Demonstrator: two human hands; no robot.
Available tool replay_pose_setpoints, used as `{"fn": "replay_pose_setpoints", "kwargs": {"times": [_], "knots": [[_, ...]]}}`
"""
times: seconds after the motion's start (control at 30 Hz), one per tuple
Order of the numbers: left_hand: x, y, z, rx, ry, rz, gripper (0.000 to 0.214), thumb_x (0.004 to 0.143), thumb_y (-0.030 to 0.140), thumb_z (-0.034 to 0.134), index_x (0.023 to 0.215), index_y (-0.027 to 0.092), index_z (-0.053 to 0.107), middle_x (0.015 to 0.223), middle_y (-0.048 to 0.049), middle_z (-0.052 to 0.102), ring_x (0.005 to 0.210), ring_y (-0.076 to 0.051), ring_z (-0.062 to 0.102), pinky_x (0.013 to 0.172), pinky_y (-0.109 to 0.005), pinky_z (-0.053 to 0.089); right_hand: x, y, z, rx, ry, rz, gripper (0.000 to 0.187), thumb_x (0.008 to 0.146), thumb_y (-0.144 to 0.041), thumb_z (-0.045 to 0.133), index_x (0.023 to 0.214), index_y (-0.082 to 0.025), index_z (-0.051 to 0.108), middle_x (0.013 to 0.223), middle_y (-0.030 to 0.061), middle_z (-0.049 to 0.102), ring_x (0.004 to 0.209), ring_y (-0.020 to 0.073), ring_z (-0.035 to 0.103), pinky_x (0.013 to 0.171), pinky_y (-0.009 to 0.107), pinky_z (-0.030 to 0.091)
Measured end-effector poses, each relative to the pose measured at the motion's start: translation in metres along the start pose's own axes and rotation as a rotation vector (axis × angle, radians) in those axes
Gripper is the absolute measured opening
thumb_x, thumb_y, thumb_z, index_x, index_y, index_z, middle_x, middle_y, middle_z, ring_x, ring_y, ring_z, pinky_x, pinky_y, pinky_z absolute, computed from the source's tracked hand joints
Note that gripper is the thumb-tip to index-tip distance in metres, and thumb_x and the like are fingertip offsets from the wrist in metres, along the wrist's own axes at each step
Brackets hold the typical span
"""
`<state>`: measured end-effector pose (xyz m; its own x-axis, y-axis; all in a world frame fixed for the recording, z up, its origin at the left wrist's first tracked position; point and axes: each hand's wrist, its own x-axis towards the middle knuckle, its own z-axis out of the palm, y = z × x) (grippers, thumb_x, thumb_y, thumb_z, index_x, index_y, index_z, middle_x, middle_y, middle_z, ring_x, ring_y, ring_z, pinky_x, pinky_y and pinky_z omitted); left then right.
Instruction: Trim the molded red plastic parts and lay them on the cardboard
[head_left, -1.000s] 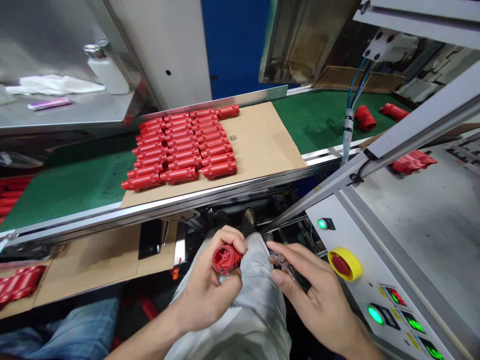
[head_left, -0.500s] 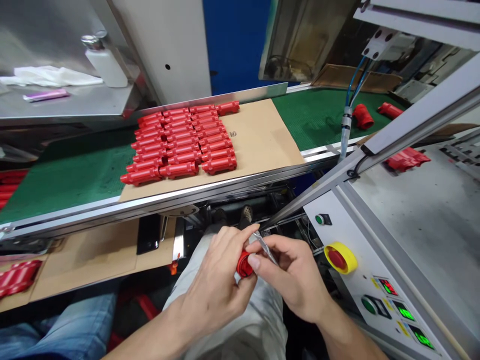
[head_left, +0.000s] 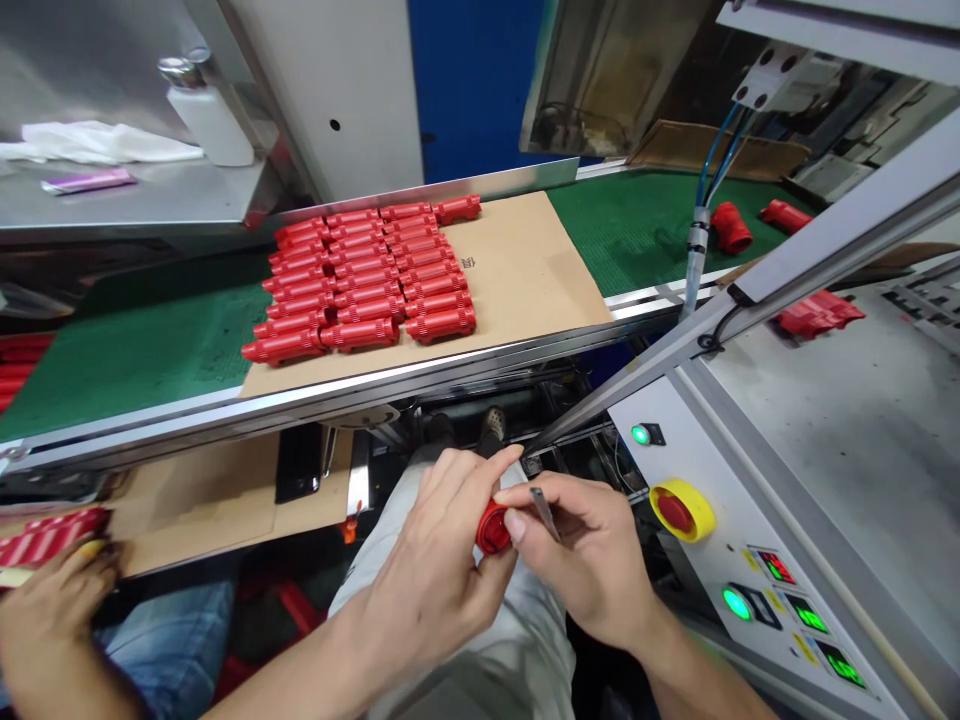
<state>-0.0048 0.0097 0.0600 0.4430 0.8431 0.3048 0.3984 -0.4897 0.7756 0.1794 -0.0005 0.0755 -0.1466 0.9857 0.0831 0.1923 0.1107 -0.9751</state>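
Note:
My left hand (head_left: pixel 442 545) is closed around a red plastic tubular part (head_left: pixel 493 530), whose round open end faces me; its other end is hidden in the palm. In my right hand (head_left: pixel 577 545) is a slim grey metal tool (head_left: pixel 545 513), lying between thumb and fingers; its exact kind does not show. The right thumb and index fingertip touch the rim of the red part. Both hands are over my lap, in front of the conveyor. Rows of similar red parts (head_left: pixel 364 270) lie on a cardboard sheet (head_left: pixel 517 255) on the green conveyor belt (head_left: pixel 150 330).
To the right stands a control panel with a yellow-collared red button (head_left: pixel 681 510) and lit displays. A slanted metal post (head_left: pixel 810 240) rises beside it. At lower left, a co-worker's hand (head_left: pixel 56 600) reaches to red parts (head_left: pixel 56 535) on a cardboard-covered shelf (head_left: pixel 202 500).
The metal tool has swung back from the red part's rim, and the right thumb presses there. A co-worker's hand has come in at lower left. Green button lights on the panel have lit up.

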Motion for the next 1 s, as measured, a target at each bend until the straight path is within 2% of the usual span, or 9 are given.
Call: {"fn": "replay_pose_setpoints", "kwargs": {"times": [0.1, 0.17, 0.27, 0.37, 0.63, 0.87, 1.0], "knots": [[0.001, 0.004, -0.005, -0.073, -0.030, -0.081, 0.067, 0.096, 0.006, 0.055, 0.160, 0.025, 0.043, 0.107, -0.0058, 0.060, 0.099, -0.025, 0.055, 0.087, -0.044, 0.051, -0.003, -0.002, -0.010, -0.066, -0.015, -0.140, 0.024, 0.097, -0.020, 0.071, 0.118, -0.022, 0.082, 0.089, 0.0023, 0.078, 0.075, 0.0146, 0.070, 0.071, 0.027, 0.058], [0.001, 0.006, -0.007, -0.109, -0.046, -0.120, 0.068, 0.094, 0.004, 0.054, 0.158, 0.026, 0.045, 0.104, -0.0037, 0.058, 0.096, -0.024, 0.055, 0.087, -0.042, 0.051, -0.005, -0.003, -0.018, -0.204, 0.017, -0.257, 0.035, 0.097, -0.013, 0.070, 0.130, -0.022, 0.078, 0.099, 0.0039, 0.079, 0.086, 0.0159, 0.073, 0.080, 0.030, 0.061], [0.001, 0.008, -0.008, -0.144, -0.063, -0.139, 0.068, 0.091, 0.003, 0.053, 0.155, 0.027, 0.047, 0.102, -0.0024, 0.057, 0.094, -0.023, 0.055, 0.088, -0.042, 0.050, -0.006, -0.003, -0.027, -0.430, 0.070, -0.411, 0.050, 0.094, -0.004, 0.068, 0.141, -0.019, 0.072, 0.108, 0.0076, 0.080, 0.098, 0.0192, 0.073, 0.091, 0.035, 0.061], [0.001, 0.010, -0.008, -0.154, -0.089, -0.152, 0.069, 0.091, 0.003, 0.053, 0.154, 0.028, 0.047, 0.104, -0.0022, 0.057, 0.094, -0.022, 0.056, 0.088, -0.042, 0.050, -0.006, -0.002, -0.031, -0.562, 0.082, -0.493, 0.054, 0.093, 0.000, 0.069, 0.144, -0.016, 0.069, 0.108, 0.0094, 0.079, 0.096, 0.0209, 0.071, 0.090, 0.038, 0.062], [0.002, 0.013, -0.008, -0.127, -0.139, -0.145, 0.073, 0.090, 0.004, 0.054, 0.157, 0.031, 0.043, 0.107, -0.0025, 0.059, 0.099, -0.024, 0.056, 0.091, -0.043, 0.052, -0.005, 0.000, -0.034, -0.668, 0.049, -0.540, 0.053, 0.091, 0.000, 0.071, 0.143, -0.013, 0.068, 0.105, 0.0090, 0.079, 0.089, 0.0217, 0.066, 0.082, 0.039, 0.059], [-0.001, 0.010, -0.006, -0.114, -0.136, -0.137, 0.076, 0.091, 0.005, 0.054, 0.159, 0.036, 0.040, 0.121, -0.0051, 0.063, 0.108, -0.026, 0.059, 0.098, -0.047, 0.053, -0.006, 0.001, -0.037, -0.704, -0.009, -0.540, 0.051, 0.097, -0.003, 0.069, 0.147, -0.012, 0.066, 0.102, 0.0083, 0.077, 0.086, 0.0223, 0.061, 0.078, 0.039, 0.056], [-0.004, 0.008, -0.005, -0.086, -0.126, -0.131, 0.076, 0.092, 0.006, 0.055, 0.160, 0.035, 0.040, 0.120, -0.0063, 0.063, 0.107, -0.027, 0.060, 0.095, -0.047, 0.053, -0.006, 0.003, -0.038, -0.704, -0.055, -0.538, 0.051, 0.100, -0.006, 0.069, 0.151, -0.013, 0.063, 0.103, 0.0084, 0.077, 0.087, 0.0223, 0.060, 0.078, 0.039, 0.055]]}}
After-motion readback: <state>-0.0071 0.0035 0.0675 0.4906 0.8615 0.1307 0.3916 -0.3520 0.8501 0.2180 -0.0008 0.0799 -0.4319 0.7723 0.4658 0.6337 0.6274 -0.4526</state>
